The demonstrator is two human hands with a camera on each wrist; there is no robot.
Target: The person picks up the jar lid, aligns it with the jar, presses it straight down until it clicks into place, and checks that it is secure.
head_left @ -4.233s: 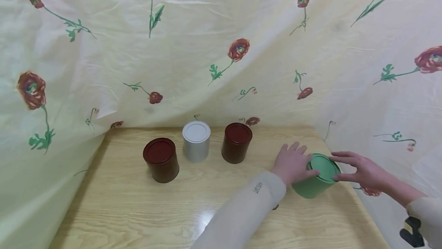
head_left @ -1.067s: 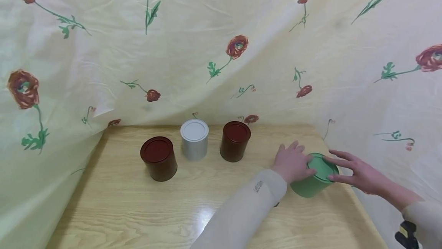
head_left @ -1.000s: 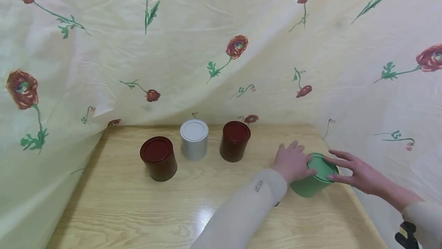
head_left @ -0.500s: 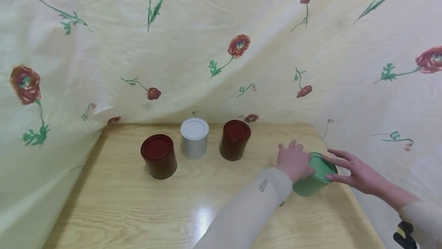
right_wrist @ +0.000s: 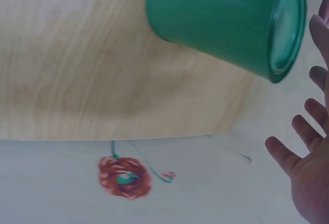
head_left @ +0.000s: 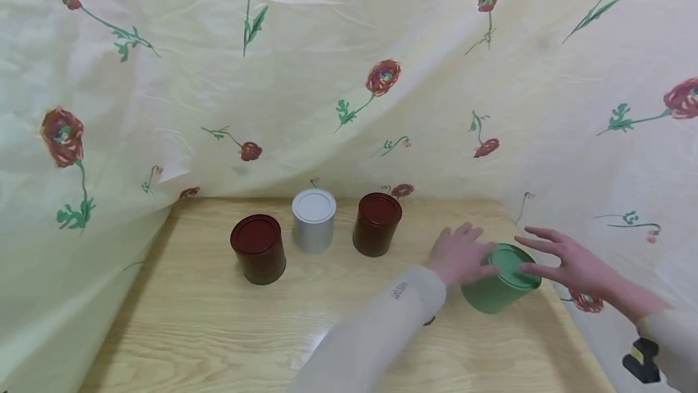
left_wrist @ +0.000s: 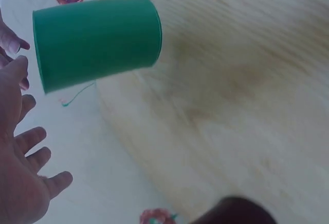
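A green lidded can [head_left: 493, 295] stands upright near the right edge of the table. My left hand [head_left: 460, 255] hovers at the left side of its lid with fingers spread. On the lid's other side is my right hand [head_left: 580, 264], its fingers extended and loosely apart. The left wrist view has the left hand [left_wrist: 25, 178] apart from the green can [left_wrist: 97, 44]. A gap also separates the right hand [right_wrist: 313, 178] from the green can [right_wrist: 216, 18] in the right wrist view. Neither hand grips anything.
Toward the back stand a brown can [head_left: 259, 254], a white can [head_left: 314, 223] and another brown can [head_left: 376, 226], all lidded. The wooden table [head_left: 229, 332] meets a flowered cloth [head_left: 305, 96] at its back and sides. A dark wrist device [head_left: 642, 359] sits at the right sleeve.
Both hands have lifted off the green can's rim, where their fingers rested before. The right index finger has risen. The can stays in place; the head view has shifted slightly.
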